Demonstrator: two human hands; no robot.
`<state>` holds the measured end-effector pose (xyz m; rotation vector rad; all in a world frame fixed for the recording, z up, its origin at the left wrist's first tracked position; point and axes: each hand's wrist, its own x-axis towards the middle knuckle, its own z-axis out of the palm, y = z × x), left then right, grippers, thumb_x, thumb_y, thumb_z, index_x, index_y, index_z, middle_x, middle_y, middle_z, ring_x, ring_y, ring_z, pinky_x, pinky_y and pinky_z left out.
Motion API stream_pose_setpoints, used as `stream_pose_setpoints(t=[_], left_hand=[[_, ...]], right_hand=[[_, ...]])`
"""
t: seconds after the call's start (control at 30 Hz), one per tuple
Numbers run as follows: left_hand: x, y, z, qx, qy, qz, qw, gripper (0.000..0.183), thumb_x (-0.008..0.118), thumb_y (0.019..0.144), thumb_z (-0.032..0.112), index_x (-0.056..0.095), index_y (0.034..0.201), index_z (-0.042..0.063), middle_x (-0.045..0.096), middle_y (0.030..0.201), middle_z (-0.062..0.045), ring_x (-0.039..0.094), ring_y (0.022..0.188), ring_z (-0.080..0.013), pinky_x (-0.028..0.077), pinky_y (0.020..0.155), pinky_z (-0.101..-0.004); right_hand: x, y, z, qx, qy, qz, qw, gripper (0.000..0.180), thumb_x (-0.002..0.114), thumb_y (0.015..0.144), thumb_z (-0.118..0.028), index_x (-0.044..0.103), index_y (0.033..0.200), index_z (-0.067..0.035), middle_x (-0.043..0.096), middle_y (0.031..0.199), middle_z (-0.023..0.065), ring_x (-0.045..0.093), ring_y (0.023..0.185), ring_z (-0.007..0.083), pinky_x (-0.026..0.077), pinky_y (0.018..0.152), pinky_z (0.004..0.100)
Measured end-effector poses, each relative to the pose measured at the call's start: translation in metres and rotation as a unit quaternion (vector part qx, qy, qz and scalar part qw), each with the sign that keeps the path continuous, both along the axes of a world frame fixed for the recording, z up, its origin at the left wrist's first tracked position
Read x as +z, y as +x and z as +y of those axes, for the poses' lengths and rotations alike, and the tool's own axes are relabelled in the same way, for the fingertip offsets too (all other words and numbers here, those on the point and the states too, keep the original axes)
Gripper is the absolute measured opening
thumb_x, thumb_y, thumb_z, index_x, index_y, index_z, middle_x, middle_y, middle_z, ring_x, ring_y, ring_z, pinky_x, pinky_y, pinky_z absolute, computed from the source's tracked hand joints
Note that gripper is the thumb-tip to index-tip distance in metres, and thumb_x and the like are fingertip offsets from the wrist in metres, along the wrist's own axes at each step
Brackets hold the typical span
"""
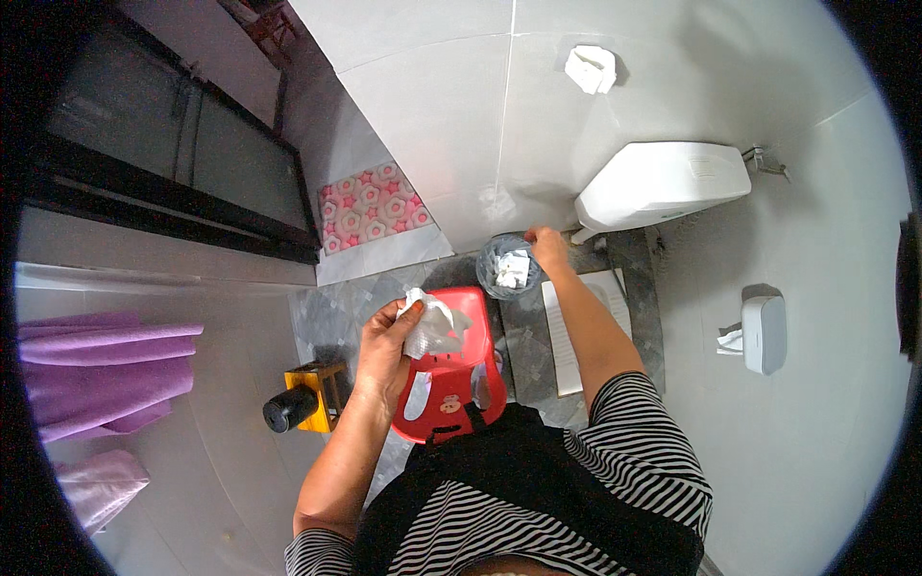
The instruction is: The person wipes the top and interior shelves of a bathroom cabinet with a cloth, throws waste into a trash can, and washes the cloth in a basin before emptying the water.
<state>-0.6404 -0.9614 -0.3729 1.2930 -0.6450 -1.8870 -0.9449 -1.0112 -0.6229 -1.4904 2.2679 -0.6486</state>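
A crumpled white wipe or tissue [434, 333] is pinched between the thumb and fingers of my left hand [385, 335]. It hangs above a red plastic chair [474, 342], whose slotted backrest faces me. My right hand [549, 250] reaches forward to the right rim of a small waste bin [506, 291] with a translucent liner. Its fingers are curled at that rim; whether they grip the liner is unclear. Inside the bin lie crumpled white papers [513, 268].
Right of the bin is a white squat toilet [553, 324], under a wall-mounted cistern [663, 183]. A tissue box [765, 335] hangs on the right wall. To the left stand a yellow stool [311, 420] with a black cylinder [289, 408], purple towels [108, 367] and a pink mat [371, 209].
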Motion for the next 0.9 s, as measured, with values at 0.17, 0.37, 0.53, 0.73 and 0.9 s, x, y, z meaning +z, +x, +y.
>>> stream_pose_setpoints(t=[0.17, 0.37, 0.53, 0.73, 0.9], left_hand=[[0.003, -0.005, -0.01, 0.005, 0.014, -0.001, 1.0, 0.007, 0.056, 0.086, 0.008, 0.061, 0.088, 0.003, 0.064, 0.081, -0.005, 0.061, 0.069, -0.0124, 0.049, 0.064, -0.0247], [-0.01, -0.009, -0.016, -0.003, 0.013, 0.008, 1.0, 0.006, 0.057, 0.085, 0.007, 0.061, 0.088, 0.003, 0.064, 0.081, -0.005, 0.061, 0.07, -0.0122, 0.049, 0.064, -0.0246], [-0.006, -0.009, -0.016, -0.003, 0.02, 0.012, 1.0, 0.005, 0.057, 0.085, 0.006, 0.06, 0.088, 0.003, 0.064, 0.082, -0.005, 0.061, 0.072, -0.0121, 0.049, 0.067, -0.0246], [-0.006, -0.005, -0.014, -0.011, 0.025, -0.002, 1.0, 0.005, 0.058, 0.084, 0.006, 0.06, 0.088, 0.003, 0.064, 0.082, -0.005, 0.061, 0.072, -0.0127, 0.049, 0.067, -0.0246], [-0.009, -0.006, -0.011, -0.016, 0.025, 0.001, 1.0, 0.005, 0.059, 0.084, 0.006, 0.06, 0.087, 0.003, 0.064, 0.082, -0.006, 0.061, 0.071, -0.013, 0.05, 0.066, -0.0252]], right_hand=[[-0.008, 0.003, -0.003, 0.069, -0.013, 0.008, 0.997, 0.016, 0.057, 0.074, -0.006, 0.068, 0.086, -0.01, 0.064, 0.078, 0.0139, 0.062, 0.075, 0.033, 0.049, 0.069, 0.0396], [-0.035, -0.01, -0.003, 0.012, 0.019, -0.166, 0.986, 0.016, 0.055, 0.078, -0.007, 0.069, 0.085, -0.009, 0.065, 0.084, 0.0108, 0.064, 0.077, 0.0268, 0.05, 0.067, 0.0372], [-0.037, -0.01, 0.0, -0.097, 0.088, -0.477, 0.869, 0.018, 0.047, 0.083, -0.002, 0.061, 0.094, 0.0, 0.063, 0.084, 0.0093, 0.063, 0.073, 0.0198, 0.051, 0.063, 0.0309], [-0.018, -0.008, 0.009, -0.155, 0.079, -0.648, 0.741, 0.018, 0.045, 0.083, -0.002, 0.059, 0.095, -0.002, 0.057, 0.072, 0.0048, 0.06, 0.066, 0.0192, 0.052, 0.062, 0.0335], [-0.021, -0.015, 0.013, -0.149, 0.085, -0.671, 0.722, 0.016, 0.047, 0.084, -0.005, 0.06, 0.094, -0.002, 0.055, 0.07, 0.0037, 0.057, 0.061, 0.0173, 0.052, 0.061, 0.0327]])
